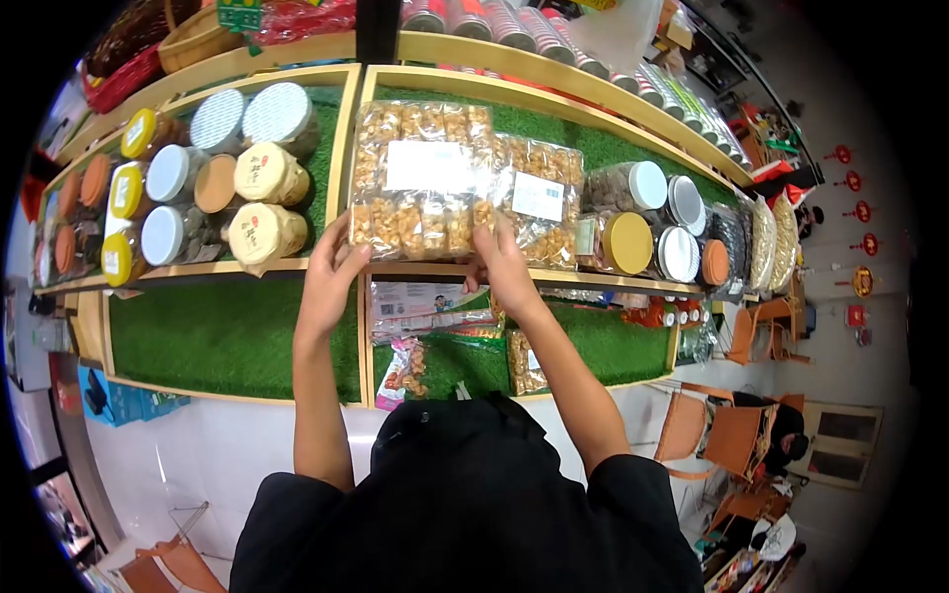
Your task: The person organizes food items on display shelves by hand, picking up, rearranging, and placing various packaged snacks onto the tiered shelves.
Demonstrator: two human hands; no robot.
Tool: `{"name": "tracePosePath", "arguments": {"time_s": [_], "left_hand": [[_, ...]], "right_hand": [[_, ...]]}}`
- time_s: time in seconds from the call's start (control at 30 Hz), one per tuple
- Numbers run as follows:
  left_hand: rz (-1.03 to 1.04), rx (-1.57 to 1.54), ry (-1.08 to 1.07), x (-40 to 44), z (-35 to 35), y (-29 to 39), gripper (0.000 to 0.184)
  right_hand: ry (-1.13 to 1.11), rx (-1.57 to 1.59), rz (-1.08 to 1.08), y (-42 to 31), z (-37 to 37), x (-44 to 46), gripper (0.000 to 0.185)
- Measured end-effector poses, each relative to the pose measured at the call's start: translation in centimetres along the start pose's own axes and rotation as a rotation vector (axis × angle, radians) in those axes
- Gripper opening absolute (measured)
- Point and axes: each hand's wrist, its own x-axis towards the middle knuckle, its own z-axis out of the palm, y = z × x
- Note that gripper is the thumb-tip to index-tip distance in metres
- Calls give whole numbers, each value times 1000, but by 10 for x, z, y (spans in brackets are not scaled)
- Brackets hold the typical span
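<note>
Both my hands are on a clear package of golden-brown, nut-like snack pieces [423,222] with a white label, on the upper green-lined shelf. My left hand [334,262] grips its near left corner, thumb on top. At the near right corner, my right hand [502,265] has its thumb over the top and its fingers partly hidden beneath. A similar snack package [565,198] with its own white label lies just right of it, partly covered by the held one.
Jars with white lids [163,235] and paper-covered jars [267,235] stand on the left. More jars, one gold-lidded [628,243], stand on the right. Below is a lower green shelf [237,331] with a pink snack bag [398,374]. Orange chairs [732,440] and a person [786,435] are at far right.
</note>
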Motion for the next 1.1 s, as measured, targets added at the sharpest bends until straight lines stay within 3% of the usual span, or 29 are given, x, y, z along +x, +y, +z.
{"name": "tracePosePath", "arguments": {"time_s": [0.13, 0.27, 0.33, 0.4, 0.47, 0.53, 0.6, 0.7, 0.8, 0.9, 1.0, 1.1], "left_hand": [[8, -78, -24, -6, -3, -4, 63], [16, 43, -63, -8, -4, -21, 66], [41, 147, -109, -12, 1, -15, 77], [200, 416, -50, -16, 10, -9, 88], [216, 380, -29, -14, 16, -12, 88], [173, 385, 111, -13, 22, -14, 78], [257, 462, 161, -11, 28, -6, 64], [324, 581, 197, -1, 28, -5, 60], [341, 708, 205, 8, 24, -7, 58], [303, 831, 217, 5, 30, -5, 58], [287, 754, 236, 2, 34, -12, 57], [300, 651, 279, -10, 40, -25, 71]], "right_hand": [[-56, -248, -45, 2, -5, -31, 72], [-16, -92, -117, 36, -35, -68, 67], [101, -119, -13, 66, -56, -89, 49], [160, -189, 115, 112, -81, -109, 36], [232, -520, 252, 168, -106, -137, 31], [255, -755, 247, 224, -127, -172, 34], [205, -921, 430, 276, -143, -210, 34], [323, -665, 493, 329, -159, -245, 35], [508, -332, 487, 359, -174, -264, 24], [501, -227, 709, 363, -188, -268, 23], [436, -72, 793, 395, -217, -269, 29], [491, 114, 777, 393, -235, -252, 31]]}}
